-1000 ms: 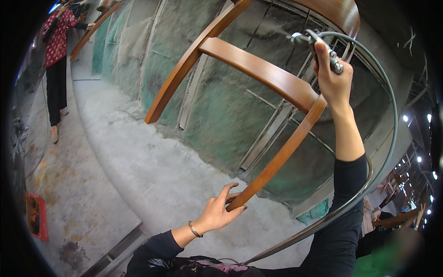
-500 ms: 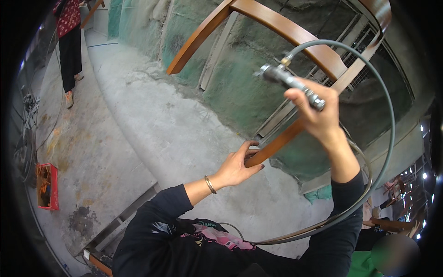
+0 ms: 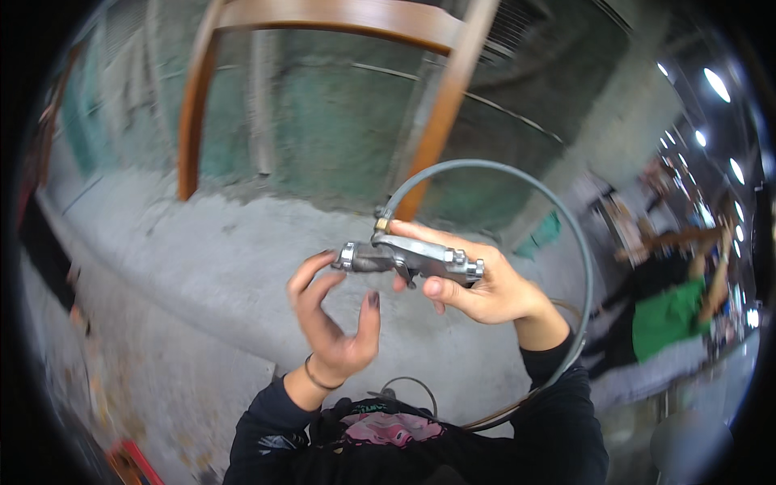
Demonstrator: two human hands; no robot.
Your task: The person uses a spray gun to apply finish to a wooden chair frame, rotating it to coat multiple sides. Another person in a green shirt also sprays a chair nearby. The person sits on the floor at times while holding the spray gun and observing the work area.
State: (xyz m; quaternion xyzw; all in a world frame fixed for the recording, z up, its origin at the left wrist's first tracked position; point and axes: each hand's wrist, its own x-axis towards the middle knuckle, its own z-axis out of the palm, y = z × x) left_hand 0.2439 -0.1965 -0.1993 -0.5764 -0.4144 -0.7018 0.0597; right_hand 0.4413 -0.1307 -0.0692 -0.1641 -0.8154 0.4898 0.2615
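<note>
Spray gun (image 3: 396, 257), and it's lying sideways across the right hand (image 3: 501, 287), nozzle end (image 3: 347, 255) pointing left! That grip is snug on the rear part of the metal body: one finger runs along the far side towards the brass fitting (image 3: 382, 225), the thumb sits on the near side, and the rear knobs (image 3: 475, 269) lie beside the palm. So the front of the gun juts out of the grip, right over to the left hand (image 3: 331, 331). And look at that one: fingers curled, thumb well apart from them, a wide gap between, with the fingertips right beside the nozzle; whether they touch it, I can't tell. Grey hose (image 3: 588, 275) leaves the brass fitting, loops up and over the right hand, then sweeps down past the right sleeve (image 3: 558, 404). Up beyond the gun, a brown wooden frame (image 3: 339, 18), two legs down, the right one (image 3: 440, 133) ending behind the hose and right hand. Off to the right, a person in green (image 3: 671, 319), rather blurred.
</note>
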